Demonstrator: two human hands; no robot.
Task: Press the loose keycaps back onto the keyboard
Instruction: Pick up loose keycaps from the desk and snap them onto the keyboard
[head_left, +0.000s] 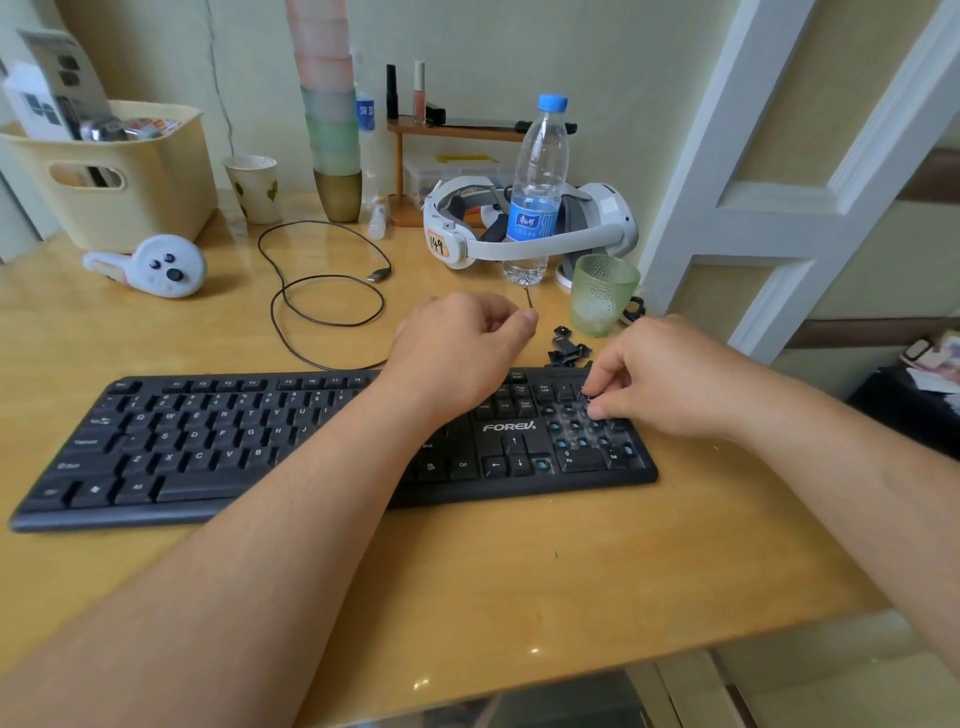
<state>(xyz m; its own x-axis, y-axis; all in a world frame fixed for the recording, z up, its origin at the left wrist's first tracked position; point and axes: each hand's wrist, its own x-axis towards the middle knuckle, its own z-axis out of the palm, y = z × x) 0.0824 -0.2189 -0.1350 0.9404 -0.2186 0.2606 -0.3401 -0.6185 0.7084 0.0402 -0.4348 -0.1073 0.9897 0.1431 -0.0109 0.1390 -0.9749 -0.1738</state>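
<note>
Black keyboard (218, 441) lies flat along desk's front, brand print near arrow keys. Numpad area (582, 431) mostly bare, blue switch stems exposed. Loose black keycaps (569, 349) heaped just behind keyboard's right end.

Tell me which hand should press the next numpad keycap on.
Right hand: its fingertips already sit over the keyboard's bare numpad sockets, beside the loose keycaps. The left hand grips a thin wire tool.
</note>
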